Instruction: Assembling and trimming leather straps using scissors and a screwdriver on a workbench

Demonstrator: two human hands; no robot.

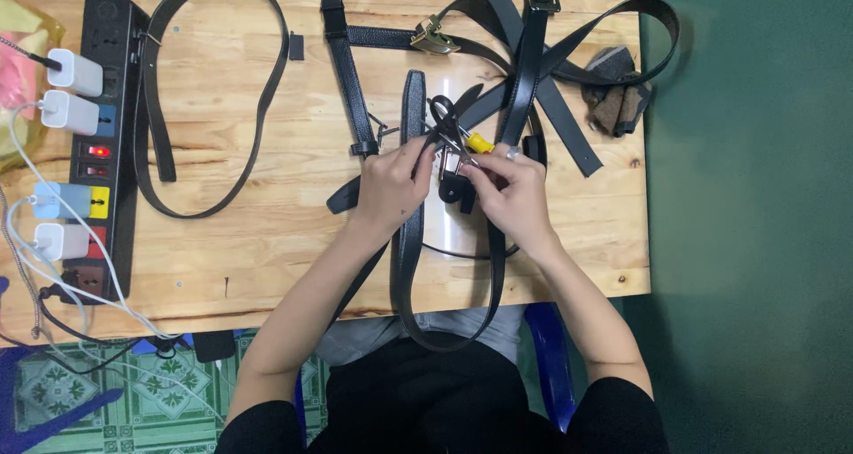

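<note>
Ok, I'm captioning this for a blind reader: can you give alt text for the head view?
Seen from above, a person's left hand and right hand pinch a black belt at its buckle end over a wooden table, with scissors just beyond. More black belts lie scattered, and a power strip with white chargers sits at the left edge.

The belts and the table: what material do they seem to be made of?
The belts look like black leather or an imitation of it: one shows a grained face, others a smooth one with a slight sheen; which of the two it is cannot be told. The table looks like light, sealed wood, with visible grain, knots and joined boards. The buckle looks like shiny, gold-coloured metal.
</note>
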